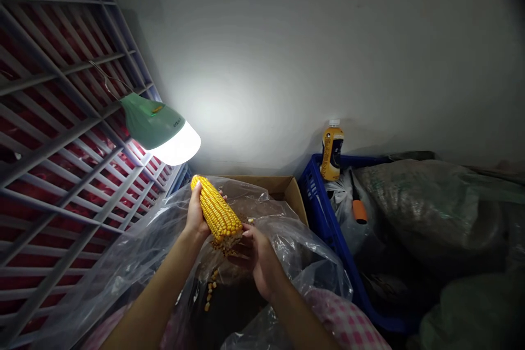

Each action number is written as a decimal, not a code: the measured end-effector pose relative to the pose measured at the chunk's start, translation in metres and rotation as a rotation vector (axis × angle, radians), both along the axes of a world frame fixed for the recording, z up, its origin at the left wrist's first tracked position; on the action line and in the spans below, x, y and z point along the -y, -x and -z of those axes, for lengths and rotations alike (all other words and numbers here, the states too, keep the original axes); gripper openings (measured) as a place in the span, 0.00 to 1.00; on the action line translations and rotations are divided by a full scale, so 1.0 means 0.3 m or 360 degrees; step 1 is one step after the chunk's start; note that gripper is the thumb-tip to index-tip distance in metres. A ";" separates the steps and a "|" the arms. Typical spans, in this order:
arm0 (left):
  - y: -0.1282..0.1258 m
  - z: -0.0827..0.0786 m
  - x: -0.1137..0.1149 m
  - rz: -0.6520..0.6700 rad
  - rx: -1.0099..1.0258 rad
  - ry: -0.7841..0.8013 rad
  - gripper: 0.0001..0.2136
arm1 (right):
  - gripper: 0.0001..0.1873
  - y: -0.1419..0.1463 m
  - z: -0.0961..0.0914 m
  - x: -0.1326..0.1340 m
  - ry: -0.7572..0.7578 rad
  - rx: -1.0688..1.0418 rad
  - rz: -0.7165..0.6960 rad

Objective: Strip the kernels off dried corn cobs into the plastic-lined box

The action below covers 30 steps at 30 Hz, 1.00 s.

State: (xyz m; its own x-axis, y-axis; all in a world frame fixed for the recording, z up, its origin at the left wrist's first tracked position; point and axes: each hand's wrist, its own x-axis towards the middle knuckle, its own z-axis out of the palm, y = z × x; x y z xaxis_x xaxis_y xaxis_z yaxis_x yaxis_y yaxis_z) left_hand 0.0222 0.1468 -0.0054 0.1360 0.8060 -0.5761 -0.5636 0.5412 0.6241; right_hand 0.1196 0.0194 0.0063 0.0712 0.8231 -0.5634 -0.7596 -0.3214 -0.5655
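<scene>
My left hand (197, 216) is wrapped around the upper part of an ear of corn (215, 208), which is tilted with its lower end toward me. Yellow kernels cover most of the ear, while its lower end is bare and ragged. There, my right hand (258, 257) has its thumb against the edge of the kernels and its fingers curled beneath the cob. Under both hands spreads a clear plastic bag (287, 235), and several loose kernels (210, 290) lie on it. Part of the right fingers is in shadow.
A lit green lamp (159, 126) hangs from a slatted plastic crate (61, 120) at left. Behind the bag is a cardboard box (301, 199). On the right, a blue basket (334, 240) holds a yellow bottle (332, 150), an orange-and-black handle (359, 211) and sacks (430, 202).
</scene>
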 end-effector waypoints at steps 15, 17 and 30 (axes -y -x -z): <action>-0.021 -0.025 0.020 0.0017 -0.0059 -0.0058 0.15 | 0.16 0.000 -0.006 0.003 -0.0017 0.0107 -0.0028; -0.024 -0.026 0.025 0.0022 -0.0070 -0.0047 0.15 | 0.16 0.000 -0.008 0.001 -0.0003 0.0122 -0.0022; -0.001 -0.016 0.005 -0.0020 -0.0062 -0.0045 0.15 | 0.18 0.013 0.013 -0.004 -0.0145 -0.0040 -0.0030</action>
